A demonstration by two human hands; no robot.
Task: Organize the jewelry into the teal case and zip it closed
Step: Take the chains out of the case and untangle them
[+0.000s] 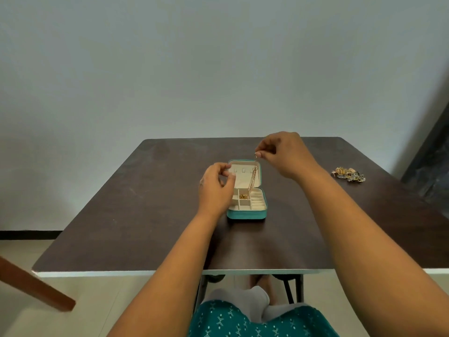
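across the middle of the view stands a dark brown table (121, 215), its far edge against a pale wall, its near edge pale and running just above the person's lap. on the table's centre, somewhat nearer the far edge than the near one, sits the teal case (245, 214), open, its lid tilted up toward the far edge and its cream lining showing. the base is split into small compartments on the left and ridged ring rolls on the right. the left hand (215, 188) hovers at the case's left side, over the left compartments, fingers curled with thumb and fingertips drawn close together; whether it pinches anything i cannot tell. the right hand (283, 154) is raised above the lid's far right corner, thumb and forefinger pinched on something tiny, too small to name. near the table's right edge, well apart from the case, lies a heap of jewelry (348, 174), gold and dark pieces tangled together. a thin gold chain (252, 180) hangs down the inside of the lid on its right side, reaching the base. a small gold piece (243, 197) lies in 1 of the middle left compartments.
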